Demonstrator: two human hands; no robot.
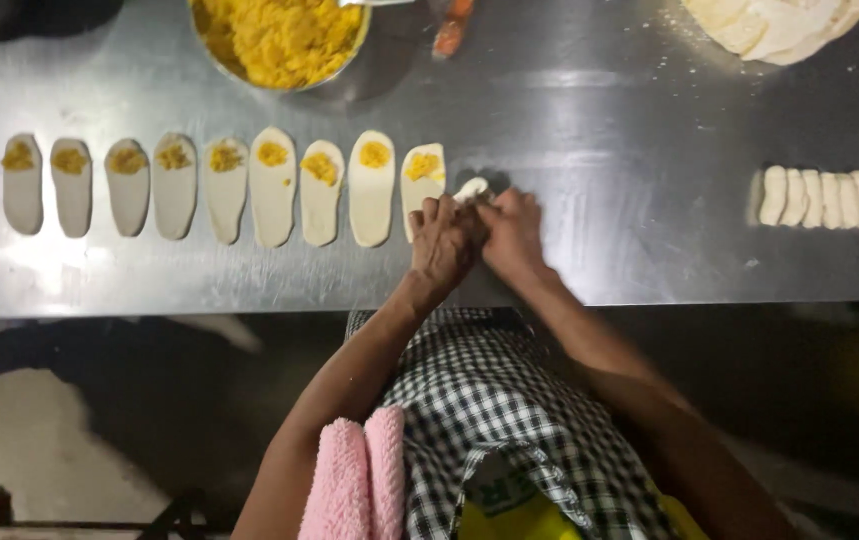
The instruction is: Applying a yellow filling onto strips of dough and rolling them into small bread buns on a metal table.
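Pink cloth (357, 480) draped over forearm, small dough piece (471, 188) pinched between left hand (441, 243) and right hand (511, 233), filled dough ovals (372, 188) lined on steel surface (599, 150).

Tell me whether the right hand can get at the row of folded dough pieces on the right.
Probably yes: bare steel table lies between the right hand and the folded dough pieces, though both hands pinch one dough piece.
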